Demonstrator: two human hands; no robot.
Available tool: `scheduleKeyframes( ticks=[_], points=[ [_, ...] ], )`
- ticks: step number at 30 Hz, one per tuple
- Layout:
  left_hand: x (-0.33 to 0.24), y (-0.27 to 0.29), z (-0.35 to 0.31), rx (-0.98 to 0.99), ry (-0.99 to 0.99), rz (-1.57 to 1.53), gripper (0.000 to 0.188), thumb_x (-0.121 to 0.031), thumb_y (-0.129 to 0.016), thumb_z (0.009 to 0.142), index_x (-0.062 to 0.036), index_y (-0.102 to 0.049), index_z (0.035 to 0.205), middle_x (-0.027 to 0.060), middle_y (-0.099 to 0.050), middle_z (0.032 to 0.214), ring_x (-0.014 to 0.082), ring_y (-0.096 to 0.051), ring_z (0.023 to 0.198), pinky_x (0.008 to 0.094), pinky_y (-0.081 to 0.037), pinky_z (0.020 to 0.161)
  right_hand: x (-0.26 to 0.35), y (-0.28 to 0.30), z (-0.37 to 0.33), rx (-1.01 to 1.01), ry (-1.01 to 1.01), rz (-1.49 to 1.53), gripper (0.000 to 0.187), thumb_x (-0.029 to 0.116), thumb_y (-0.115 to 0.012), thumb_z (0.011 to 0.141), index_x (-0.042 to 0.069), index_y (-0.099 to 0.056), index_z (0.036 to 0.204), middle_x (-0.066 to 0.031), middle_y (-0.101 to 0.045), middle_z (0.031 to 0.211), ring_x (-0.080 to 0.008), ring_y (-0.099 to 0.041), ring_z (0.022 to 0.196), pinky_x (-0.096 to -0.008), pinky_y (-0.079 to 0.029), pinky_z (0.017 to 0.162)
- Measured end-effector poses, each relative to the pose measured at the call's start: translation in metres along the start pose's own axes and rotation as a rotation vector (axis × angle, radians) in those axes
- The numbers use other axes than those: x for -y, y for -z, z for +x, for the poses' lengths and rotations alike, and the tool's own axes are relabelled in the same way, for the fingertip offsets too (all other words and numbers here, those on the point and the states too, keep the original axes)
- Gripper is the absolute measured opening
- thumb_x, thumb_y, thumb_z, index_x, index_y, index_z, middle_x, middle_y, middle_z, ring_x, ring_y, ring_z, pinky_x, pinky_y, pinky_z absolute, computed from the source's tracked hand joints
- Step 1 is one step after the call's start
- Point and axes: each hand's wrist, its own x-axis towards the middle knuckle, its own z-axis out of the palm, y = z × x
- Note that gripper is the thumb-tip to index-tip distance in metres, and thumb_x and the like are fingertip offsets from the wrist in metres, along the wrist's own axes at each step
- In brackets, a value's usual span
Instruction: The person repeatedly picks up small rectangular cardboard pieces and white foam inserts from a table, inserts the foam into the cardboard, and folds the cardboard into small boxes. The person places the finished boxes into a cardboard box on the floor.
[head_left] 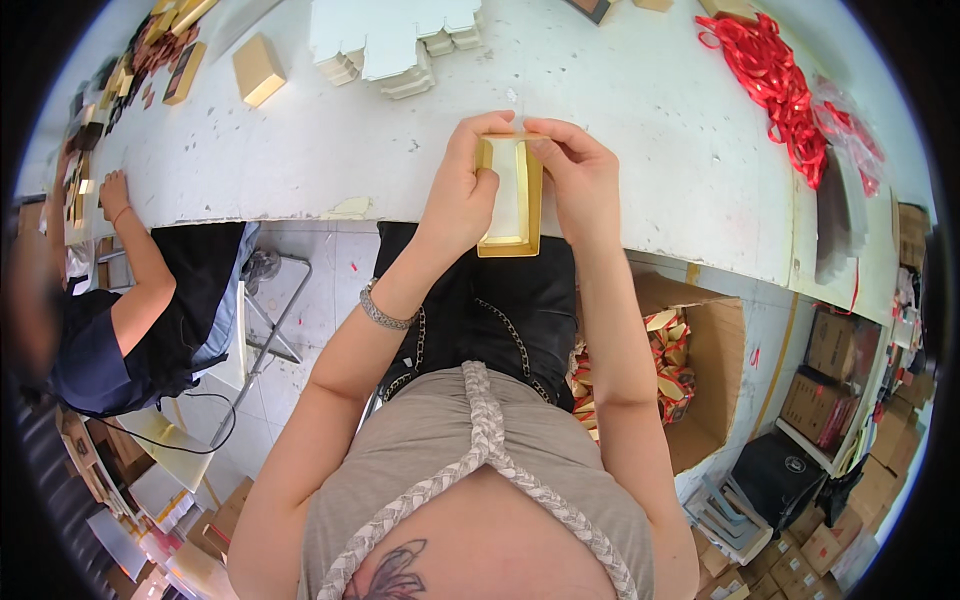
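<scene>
Between my two hands, over the table's near edge, is a small gold cardboard box [531, 200], open toward me, with a pale inside. My left hand [469, 185] grips its left wall, thumb bent against the side and fingers round the far end. On the other side, my right hand [580, 175] pinches the far right corner between thumb and fingers. Some fingertips are hidden behind the box's far end. Beyond my hands, a stack of flat white die-cut card blanks [395, 45] lies on the white table [620, 100]. A closed gold box [258, 70] stands left of the stack.
Red ribbon [765, 80] lies heaped at the table's far right. Below, by my right arm, an open carton [715, 370] holds several red-and-gold packages. At the left, a co-worker's hand [114, 192] rests on the table near more gold boxes. A folding chair [270, 310] stands between us.
</scene>
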Motion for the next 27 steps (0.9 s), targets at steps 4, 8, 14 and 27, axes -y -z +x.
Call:
scheduleKeyframes(
  ticks=[4,8,14,27],
  points=[
    [-0.006,-0.006,0.0,-0.035,-0.054,0.11,0.048,0.016,-0.036,0.072,-0.0063,-0.043,0.114,0.0132,-0.048,0.127,0.0318,-0.048,0.115,0.0363,-0.036,0.101,-0.007,-0.016,-0.02,-0.141,0.299,-0.298,0.024,0.009,-0.054,0.091,0.0,-0.063,0.112,-0.0137,-0.063,0.113,-0.0152,-0.06,0.096,-0.0249,-0.046,0.085],
    [-0.004,-0.004,0.004,-0.036,-0.089,0.192,0.045,0.017,-0.035,0.073,-0.0056,-0.045,0.11,0.0139,-0.048,0.13,0.0296,-0.049,0.116,0.0344,-0.038,0.101,0.004,-0.01,-0.027,-0.027,0.233,-0.219,0.031,0.018,-0.05,0.095,-0.001,-0.06,0.117,-0.0123,-0.057,0.124,-0.0193,-0.052,0.115,-0.0323,-0.038,0.102],
    [0.005,0.002,0.009,0.023,0.011,-0.127,0.043,0.018,-0.032,0.073,-0.0058,-0.045,0.107,0.0168,-0.043,0.137,0.0233,-0.047,0.122,0.0326,-0.04,0.099,0.022,0.01,-0.004,0.189,-0.026,-0.214,0.036,0.027,-0.057,0.091,-0.002,-0.062,0.113,-0.013,-0.062,0.114,-0.0179,-0.057,0.103,-0.0296,-0.042,0.092],
    [-0.017,0.039,0.027,0.413,0.155,0.148,0.047,0.001,-0.05,0.082,-0.0042,-0.048,0.129,0.0124,-0.051,0.13,0.0201,-0.048,0.12,0.0307,-0.038,0.099,0.037,0.003,0.011,0.345,0.062,-0.987,0.022,0.007,-0.056,0.081,0.004,-0.069,0.098,-0.0153,-0.067,0.081,-0.028,-0.061,0.08,-0.0346,-0.049,0.072]
  ],
)
